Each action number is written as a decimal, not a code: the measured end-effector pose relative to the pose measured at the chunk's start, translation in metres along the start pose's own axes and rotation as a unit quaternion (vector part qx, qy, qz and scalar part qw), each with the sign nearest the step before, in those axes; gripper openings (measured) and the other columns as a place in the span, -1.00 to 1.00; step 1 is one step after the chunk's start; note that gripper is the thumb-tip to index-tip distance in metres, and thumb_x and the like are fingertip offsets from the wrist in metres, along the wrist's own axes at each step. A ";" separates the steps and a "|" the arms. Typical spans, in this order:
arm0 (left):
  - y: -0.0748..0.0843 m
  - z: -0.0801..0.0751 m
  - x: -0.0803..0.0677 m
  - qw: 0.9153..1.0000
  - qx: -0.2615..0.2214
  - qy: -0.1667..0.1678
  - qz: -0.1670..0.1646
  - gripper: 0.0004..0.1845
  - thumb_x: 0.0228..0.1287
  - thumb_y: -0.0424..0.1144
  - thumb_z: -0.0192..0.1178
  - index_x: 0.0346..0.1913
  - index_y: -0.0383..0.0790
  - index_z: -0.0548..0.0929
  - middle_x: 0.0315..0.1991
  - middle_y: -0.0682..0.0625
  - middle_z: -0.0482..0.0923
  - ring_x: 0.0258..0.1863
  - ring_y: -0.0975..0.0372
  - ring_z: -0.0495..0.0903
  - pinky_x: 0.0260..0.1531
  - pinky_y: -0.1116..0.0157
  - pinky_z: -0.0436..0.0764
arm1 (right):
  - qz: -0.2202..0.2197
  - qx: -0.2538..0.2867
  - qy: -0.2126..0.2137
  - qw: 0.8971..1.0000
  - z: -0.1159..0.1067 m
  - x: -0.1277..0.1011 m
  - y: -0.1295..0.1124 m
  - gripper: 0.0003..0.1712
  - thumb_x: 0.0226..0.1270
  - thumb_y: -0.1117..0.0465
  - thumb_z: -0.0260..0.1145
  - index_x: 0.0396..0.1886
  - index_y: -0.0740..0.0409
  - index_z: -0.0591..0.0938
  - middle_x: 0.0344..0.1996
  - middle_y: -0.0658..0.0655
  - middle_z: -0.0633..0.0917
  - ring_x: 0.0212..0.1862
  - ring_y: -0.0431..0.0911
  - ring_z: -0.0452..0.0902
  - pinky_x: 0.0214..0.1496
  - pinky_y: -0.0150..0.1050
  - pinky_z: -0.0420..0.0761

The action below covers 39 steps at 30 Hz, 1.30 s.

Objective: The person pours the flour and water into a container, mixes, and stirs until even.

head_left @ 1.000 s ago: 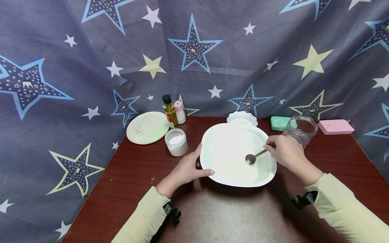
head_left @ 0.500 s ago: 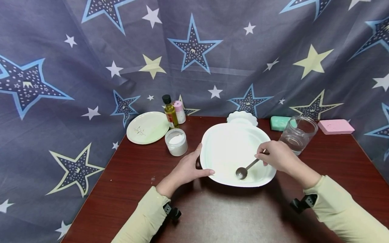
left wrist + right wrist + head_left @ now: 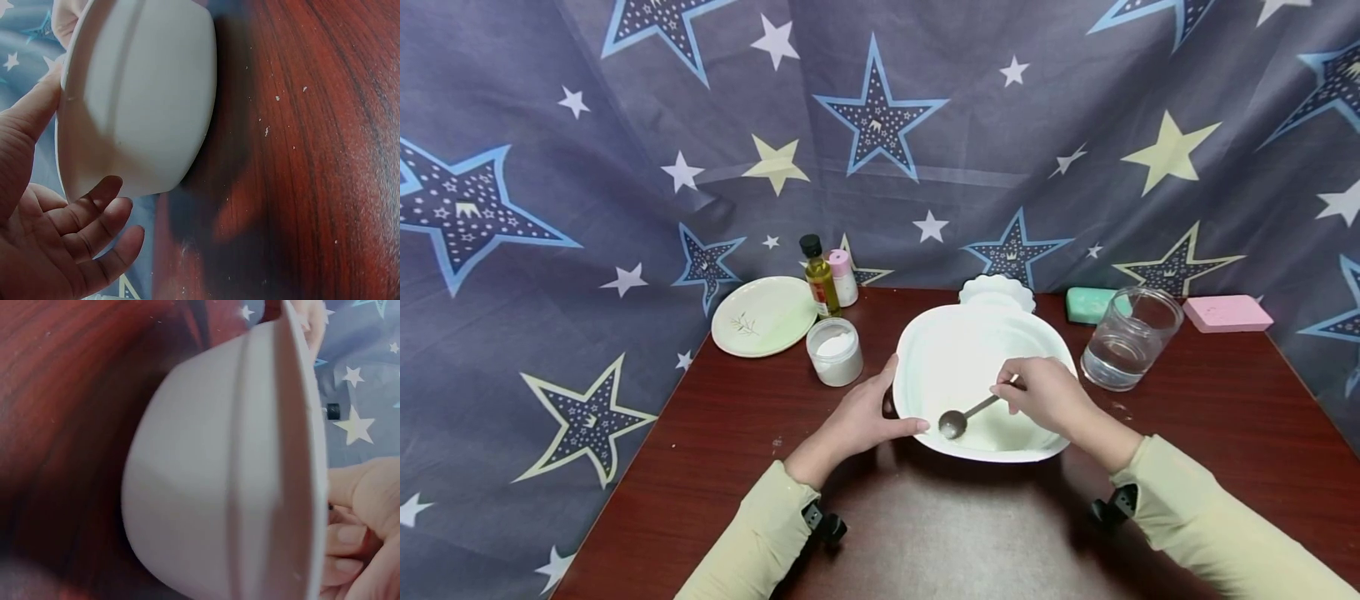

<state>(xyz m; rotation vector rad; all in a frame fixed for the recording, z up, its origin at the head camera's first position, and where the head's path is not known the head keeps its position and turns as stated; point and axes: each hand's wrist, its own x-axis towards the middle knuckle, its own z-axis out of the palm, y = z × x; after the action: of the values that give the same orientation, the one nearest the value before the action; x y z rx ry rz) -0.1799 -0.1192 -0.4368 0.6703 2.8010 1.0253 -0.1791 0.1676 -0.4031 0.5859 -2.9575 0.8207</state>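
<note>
A star-printed curtain hangs behind a dark red wooden desk, where a person in pale green sleeves works over a large white bowl set near the middle of the desk, directly in front of them. The left hand steadies the bowl at its near-left rim, thumb hooked over the edge and fingers curled against the outer wall, as the left wrist view shows. The right hand reaches in from the right side and pinches the handle of a metal spoon between thumb and fingertips; the right wrist view shows little beyond the bowl's outer wall and a few fingers. The spoon's long axis slants across the bowl's floor from upper right to lower left, its handle end in the right hand and its bowl end down near the near-left wall, close to the left thumb, so the spoon's working tip lies nearer the left hand while the right hand alone controls it. Around the bowl stand a glass jar holding some clear liquid to the right, a pale green plate to the far left, a small tub of white powder just left of the bowl, an oil bottle and a pink-capped bottle behind it.
</note>
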 end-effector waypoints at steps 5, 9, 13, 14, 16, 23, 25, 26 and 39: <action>0.001 0.000 -0.001 1.000 -0.002 0.002 0.003 0.21 -0.02 0.19 0.46 0.56 -0.21 -0.02 0.35 -0.20 0.35 0.17 0.15 0.47 0.14 0.18 0.43 | 0.029 -0.013 0.031 0.999 0.008 0.006 -0.002 -0.84 0.27 0.16 0.38 -0.50 0.01 0.63 -0.78 -0.19 0.56 -0.63 -0.24 0.40 -0.52 -0.24 0.32; 0.001 0.000 0.000 1.000 -0.004 0.003 0.007 0.21 -0.02 0.18 0.46 0.55 -0.25 -0.01 0.33 -0.22 0.35 0.14 0.14 0.48 0.13 0.17 0.44 | 0.055 -0.029 0.047 0.997 0.008 0.011 -0.002 -0.81 0.28 0.14 0.38 -0.53 0.00 0.62 -0.77 -0.17 0.55 -0.61 -0.19 0.41 -0.53 -0.22 0.33; 0.001 0.000 0.000 1.000 -0.003 0.001 0.007 0.21 -0.02 0.19 0.45 0.54 -0.28 -0.01 0.29 -0.23 0.40 0.05 0.15 0.50 0.08 0.17 0.46 | 0.076 -0.045 0.057 0.994 0.003 0.014 0.001 -0.78 0.31 0.13 0.36 -0.54 0.03 0.60 -0.75 -0.13 0.56 -0.60 -0.15 0.42 -0.54 -0.20 0.34; 0.001 -0.001 0.000 1.000 -0.002 0.000 0.005 0.21 -0.01 0.20 0.44 0.54 -0.28 -0.01 0.27 -0.23 0.41 0.03 0.16 0.49 0.06 0.18 0.47 | 0.082 -0.050 0.059 0.994 0.001 0.014 0.002 -0.77 0.31 0.12 0.36 -0.54 0.03 0.60 -0.74 -0.12 0.56 -0.59 -0.15 0.43 -0.54 -0.19 0.33; 0.002 -0.001 0.000 1.000 -0.003 -0.002 0.001 0.22 -0.01 0.21 0.44 0.55 -0.27 -0.02 0.25 -0.21 0.44 -0.02 0.17 0.49 0.02 0.19 0.48 | 0.090 -0.061 0.064 0.992 -0.002 0.015 0.006 -0.77 0.32 0.12 0.35 -0.53 0.04 0.60 -0.74 -0.11 0.56 -0.58 -0.12 0.43 -0.54 -0.19 0.33; 0.002 -0.001 0.001 1.000 -0.002 -0.004 -0.003 0.22 -0.02 0.21 0.44 0.55 -0.24 -0.03 0.25 -0.19 0.43 -0.01 0.19 0.48 0.02 0.21 0.48 | 0.095 -0.087 0.084 0.988 -0.014 0.013 0.019 -0.81 0.29 0.17 0.35 -0.51 0.10 0.62 -0.73 -0.06 0.56 -0.60 -0.04 0.44 -0.57 -0.17 0.34; 0.002 -0.001 0.001 1.000 0.000 -0.004 -0.003 0.22 -0.02 0.22 0.44 0.55 -0.25 -0.03 0.26 -0.20 0.43 0.00 0.18 0.48 0.03 0.21 0.48 | 0.095 -0.088 0.081 0.988 -0.018 0.012 0.022 -0.82 0.29 0.19 0.36 -0.49 0.12 0.62 -0.72 -0.04 0.57 -0.61 -0.05 0.44 -0.57 -0.17 0.34; 0.002 -0.002 0.001 1.000 0.000 -0.004 -0.003 0.22 -0.01 0.22 0.44 0.55 -0.25 -0.02 0.26 -0.21 0.43 0.01 0.18 0.48 0.03 0.20 0.48 | 0.097 -0.085 0.078 0.989 -0.020 0.011 0.023 -0.83 0.29 0.19 0.37 -0.48 0.13 0.63 -0.71 -0.04 0.57 -0.61 -0.06 0.45 -0.57 -0.17 0.35; 0.001 -0.002 -0.001 1.000 -0.009 -0.002 0.002 0.20 -0.01 0.20 0.44 0.55 -0.24 -0.02 0.32 -0.21 0.37 0.13 0.15 0.48 0.10 0.16 0.46 | 0.082 -0.093 0.034 0.992 -0.048 -0.007 0.031 -0.90 0.21 0.22 0.42 -0.46 0.14 0.70 -0.74 -0.09 0.55 -0.60 -0.13 0.43 -0.54 -0.19 0.34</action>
<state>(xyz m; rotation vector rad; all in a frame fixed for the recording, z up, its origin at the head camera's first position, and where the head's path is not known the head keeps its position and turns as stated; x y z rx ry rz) -0.1789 -0.1199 -0.4348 0.6745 2.7848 1.0462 -0.1874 0.2189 -0.3782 0.3018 -3.0035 0.5513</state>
